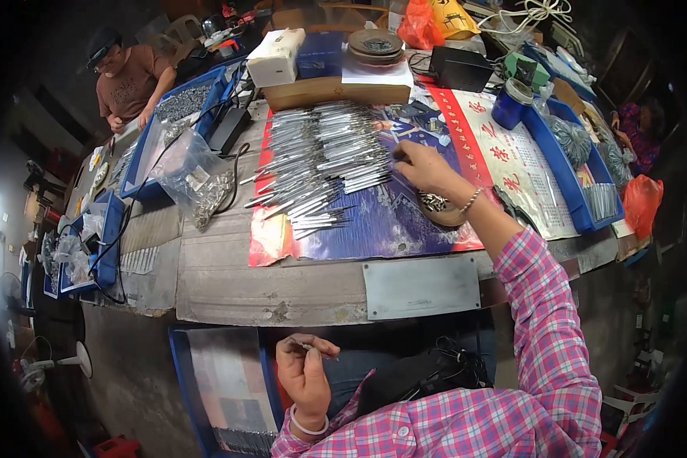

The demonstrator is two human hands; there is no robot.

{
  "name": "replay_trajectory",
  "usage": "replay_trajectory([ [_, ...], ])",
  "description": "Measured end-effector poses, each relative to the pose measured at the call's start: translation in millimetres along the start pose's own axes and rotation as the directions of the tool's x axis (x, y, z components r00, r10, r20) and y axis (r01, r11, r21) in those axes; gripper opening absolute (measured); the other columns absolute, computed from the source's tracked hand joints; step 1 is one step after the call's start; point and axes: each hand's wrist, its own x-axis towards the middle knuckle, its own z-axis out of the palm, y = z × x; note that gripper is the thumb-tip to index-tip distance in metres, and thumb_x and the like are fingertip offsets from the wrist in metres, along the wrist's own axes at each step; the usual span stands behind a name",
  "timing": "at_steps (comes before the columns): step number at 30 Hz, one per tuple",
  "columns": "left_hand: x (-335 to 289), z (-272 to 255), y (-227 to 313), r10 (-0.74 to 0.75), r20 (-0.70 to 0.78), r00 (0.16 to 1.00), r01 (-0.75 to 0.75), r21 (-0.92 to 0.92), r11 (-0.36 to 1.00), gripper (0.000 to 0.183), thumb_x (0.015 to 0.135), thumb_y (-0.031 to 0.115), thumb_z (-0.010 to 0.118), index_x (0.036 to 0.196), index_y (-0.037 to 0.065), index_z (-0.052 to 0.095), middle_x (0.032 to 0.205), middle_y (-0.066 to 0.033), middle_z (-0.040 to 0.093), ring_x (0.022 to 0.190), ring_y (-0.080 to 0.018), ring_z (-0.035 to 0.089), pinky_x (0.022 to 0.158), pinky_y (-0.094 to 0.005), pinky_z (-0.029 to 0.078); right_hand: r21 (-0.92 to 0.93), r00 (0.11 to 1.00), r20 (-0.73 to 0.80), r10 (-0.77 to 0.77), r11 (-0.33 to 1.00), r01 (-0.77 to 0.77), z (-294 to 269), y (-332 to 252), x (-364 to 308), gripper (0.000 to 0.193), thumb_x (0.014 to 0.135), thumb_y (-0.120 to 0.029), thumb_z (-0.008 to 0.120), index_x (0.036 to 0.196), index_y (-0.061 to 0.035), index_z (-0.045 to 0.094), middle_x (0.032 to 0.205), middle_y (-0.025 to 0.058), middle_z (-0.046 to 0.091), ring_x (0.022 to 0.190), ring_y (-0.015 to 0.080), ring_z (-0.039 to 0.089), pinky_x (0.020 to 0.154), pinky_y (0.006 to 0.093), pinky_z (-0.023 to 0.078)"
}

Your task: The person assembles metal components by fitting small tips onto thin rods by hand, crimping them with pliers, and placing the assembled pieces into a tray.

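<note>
My right hand (426, 167) is stretched over the table just right of a pile of thin silver metal rods (351, 145) with dark tips. Its fingers are curled into a pinch; whatever may be between them is hidden. Below its wrist sits a round brown dish (444, 218) of small brass-coloured parts, partly covered by my forearm. My left hand (305, 374) is held up in front of the table edge, over my lap. Thumb and fingers press together there, with a small pale bit between them that is too small to name.
A blue tray (198, 397) stands beside my lap. Bagged small parts (202, 183) lie left of the rods. Another blue tray (580, 175) holds bags at the right. Behind the rods are a wooden block (336, 93) and stacked brown dishes (375, 47). A co-worker (133, 80) sits far left.
</note>
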Motion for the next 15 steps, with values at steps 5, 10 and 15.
replay_trajectory([
  [5,0.2,-1.8,3.9,0.484,0.394,0.781,-0.623,0.543,0.564,0.017,0.081,-0.011,0.044,0.095,-0.002,0.045,0.081,-0.0127,0.058,0.068,-0.0178,0.058,0.062,-0.0257,0.048,0.179,0.999,0.007,0.043,0.983,-0.043,-45.7,-16.1,-41.1,0.023,0.079,-0.013,0.056,0.098,0.0008,0.057,0.088,0.0185,0.062,0.081,0.0308,0.061,0.073,0.0365,0.048],
  [10,-0.7,29.3,6.5,0.005,0.149,0.989,-0.008,0.016,1.0,0.017,0.084,-0.007,0.04,0.1,-0.002,0.044,0.081,-0.0119,0.056,0.07,-0.0183,0.058,0.061,-0.0254,0.047,0.297,0.918,0.337,-0.207,0.949,0.105,-40.1,-77.6,-126.0,0.021,0.081,-0.017,0.055,0.095,-0.001,0.057,0.085,0.0177,0.062,0.078,0.0309,0.061,0.069,0.038,0.047],
  [15,-5.5,61.1,12.9,-0.047,0.191,0.98,0.065,-0.092,0.994,0.015,0.085,-0.006,0.041,0.099,-0.002,0.044,0.084,-0.0129,0.056,0.07,-0.0184,0.059,0.063,-0.0254,0.048,0.143,0.858,0.477,-0.19,0.98,0.137,-44.7,-95.6,-162.9,0.02,0.081,-0.018,0.056,0.093,-0.0017,0.057,0.085,0.0184,0.061,0.079,0.0329,0.06,0.068,0.0393,0.047],
])
